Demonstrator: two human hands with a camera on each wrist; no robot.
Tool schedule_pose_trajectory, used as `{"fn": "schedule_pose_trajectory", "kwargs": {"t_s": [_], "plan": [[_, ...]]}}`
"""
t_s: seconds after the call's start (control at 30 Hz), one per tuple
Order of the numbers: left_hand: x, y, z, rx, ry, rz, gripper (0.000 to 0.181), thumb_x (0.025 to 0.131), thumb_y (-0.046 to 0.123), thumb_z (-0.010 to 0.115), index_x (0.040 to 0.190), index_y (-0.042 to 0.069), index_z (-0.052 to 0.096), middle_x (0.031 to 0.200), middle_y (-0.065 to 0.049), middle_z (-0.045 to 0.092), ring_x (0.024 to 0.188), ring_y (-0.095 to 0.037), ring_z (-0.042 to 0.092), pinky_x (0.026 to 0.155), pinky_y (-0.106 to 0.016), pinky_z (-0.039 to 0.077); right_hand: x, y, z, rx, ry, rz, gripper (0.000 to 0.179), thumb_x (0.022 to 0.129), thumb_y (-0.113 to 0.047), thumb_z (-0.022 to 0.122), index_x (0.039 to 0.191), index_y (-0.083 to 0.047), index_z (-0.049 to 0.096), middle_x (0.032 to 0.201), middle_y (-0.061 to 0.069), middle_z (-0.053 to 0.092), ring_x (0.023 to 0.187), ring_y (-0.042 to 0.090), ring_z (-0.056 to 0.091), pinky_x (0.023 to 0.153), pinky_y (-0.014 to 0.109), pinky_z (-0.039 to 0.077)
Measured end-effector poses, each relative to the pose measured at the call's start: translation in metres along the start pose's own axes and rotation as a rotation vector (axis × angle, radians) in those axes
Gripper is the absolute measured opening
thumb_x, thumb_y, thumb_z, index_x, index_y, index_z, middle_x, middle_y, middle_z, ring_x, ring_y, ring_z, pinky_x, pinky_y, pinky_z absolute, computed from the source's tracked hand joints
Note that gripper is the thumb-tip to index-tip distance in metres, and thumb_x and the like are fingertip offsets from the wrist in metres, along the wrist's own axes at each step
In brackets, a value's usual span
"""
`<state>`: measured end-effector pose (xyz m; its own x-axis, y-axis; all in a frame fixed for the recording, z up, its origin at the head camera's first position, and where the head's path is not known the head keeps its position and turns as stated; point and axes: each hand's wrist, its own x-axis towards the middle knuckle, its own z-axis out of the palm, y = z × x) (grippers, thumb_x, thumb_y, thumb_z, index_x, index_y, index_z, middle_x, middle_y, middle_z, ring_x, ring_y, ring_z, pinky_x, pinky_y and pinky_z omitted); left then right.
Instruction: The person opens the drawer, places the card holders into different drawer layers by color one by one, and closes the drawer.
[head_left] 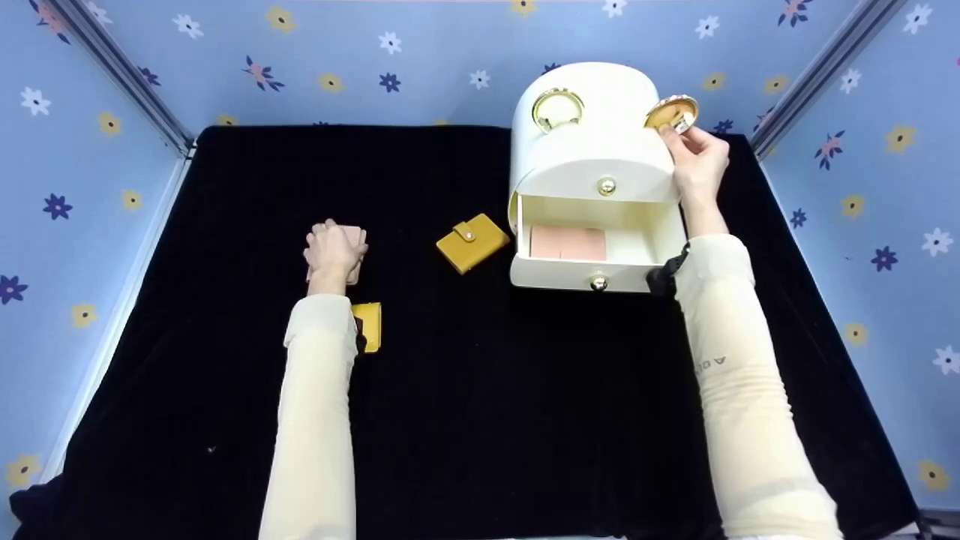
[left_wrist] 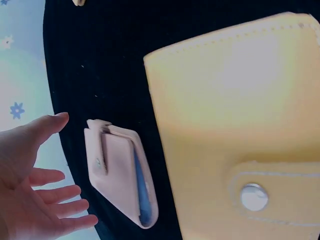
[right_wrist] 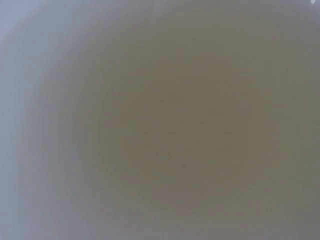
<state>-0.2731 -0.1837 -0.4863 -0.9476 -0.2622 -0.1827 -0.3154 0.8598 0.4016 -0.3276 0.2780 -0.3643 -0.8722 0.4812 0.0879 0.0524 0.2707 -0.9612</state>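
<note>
My left hand is over a pink wallet on the left of the black cloth. In the left wrist view, the pink wallet stands on edge beside that hand, whose fingers are extended and apart from it. A yellow snap wallet fills the near side there; in the head view this yellow wallet shows beside the left cuff. With thumb and fingers my right hand grips the round gold ear of a white drawer box. The right wrist view is only a blur.
Another yellow wallet lies between the left hand and the box. The box's lower drawer is pulled out, with a flat pink item inside. Flowered blue walls border the black cloth.
</note>
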Motion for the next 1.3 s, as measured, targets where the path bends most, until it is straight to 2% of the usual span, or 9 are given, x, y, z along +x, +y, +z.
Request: {"fn": "schedule_pose_trajectory", "kwargs": {"t_s": [0.2, 0.57, 0.77, 0.93, 1.13, 1.3], "plan": [[0.003, -0.006, 0.007, 0.032, -0.02, -0.052, 0.085, 0.081, 0.034, 0.062, 0.133, -0.015, 0.017, 0.13, -0.034, 0.027, 0.119, -0.046, 0.027, 0.093, -0.056, 0.029, 0.0, 0.0, 0.0, 0.008, -0.006, 0.015, 0.03, 0.073, -0.029, 0.072, 0.097, -0.012, 0.07, 0.082, -0.002, 0.067, 0.071, 0.009, 0.06, 0.066, 0.019, 0.045], [0.006, -0.01, 0.02, 0.02, -0.053, -0.166, 0.092, 0.079, 0.043, 0.061, 0.134, -0.013, 0.013, 0.133, -0.039, 0.016, 0.12, -0.052, 0.021, 0.093, -0.058, 0.027, -0.001, -0.001, -0.002, 0.016, -0.019, 0.013, 0.032, 0.073, -0.031, 0.072, 0.098, -0.012, 0.07, 0.086, 0.0, 0.068, 0.076, 0.011, 0.061, 0.07, 0.021, 0.046], [0.005, -0.009, 0.023, 0.0, -0.043, -0.214, 0.091, 0.078, 0.044, 0.061, 0.135, -0.01, 0.014, 0.134, -0.039, 0.015, 0.119, -0.051, 0.023, 0.091, -0.06, 0.028, 0.0, 0.001, -0.001, 0.006, -0.013, -0.007, 0.03, 0.073, -0.029, 0.072, 0.097, -0.011, 0.07, 0.083, -0.001, 0.067, 0.073, 0.01, 0.06, 0.068, 0.02, 0.046], [0.004, -0.008, 0.025, -0.002, -0.006, -0.224, 0.087, 0.078, 0.042, 0.063, 0.133, -0.009, 0.019, 0.131, -0.037, 0.023, 0.117, -0.048, 0.029, 0.088, -0.06, 0.032, 0.001, 0.001, -0.002, 0.014, -0.012, 0.007, 0.03, 0.073, -0.029, 0.072, 0.096, -0.011, 0.07, 0.08, -0.002, 0.067, 0.07, 0.01, 0.06, 0.065, 0.019, 0.045], [0.005, -0.01, 0.028, -0.003, 0.066, -0.189, 0.08, 0.074, 0.038, 0.066, 0.127, -0.009, 0.03, 0.121, -0.033, 0.037, 0.111, -0.044, 0.037, 0.084, -0.057, 0.037, 0.001, 0.001, -0.001, 0.015, -0.009, 0.0, 0.029, 0.073, -0.029, 0.073, 0.095, -0.011, 0.07, 0.078, -0.003, 0.066, 0.069, 0.009, 0.06, 0.064, 0.019, 0.045], [0.005, -0.011, 0.028, -0.014, 0.093, -0.169, 0.078, 0.072, 0.033, 0.068, 0.127, -0.009, 0.032, 0.119, -0.032, 0.04, 0.11, -0.043, 0.038, 0.083, -0.056, 0.038, 0.0, 0.001, -0.001, 0.006, -0.007, -0.025, 0.027, 0.073, -0.028, 0.072, 0.094, -0.01, 0.071, 0.076, -0.004, 0.066, 0.067, 0.008, 0.059, 0.063, 0.018, 0.045]]}}
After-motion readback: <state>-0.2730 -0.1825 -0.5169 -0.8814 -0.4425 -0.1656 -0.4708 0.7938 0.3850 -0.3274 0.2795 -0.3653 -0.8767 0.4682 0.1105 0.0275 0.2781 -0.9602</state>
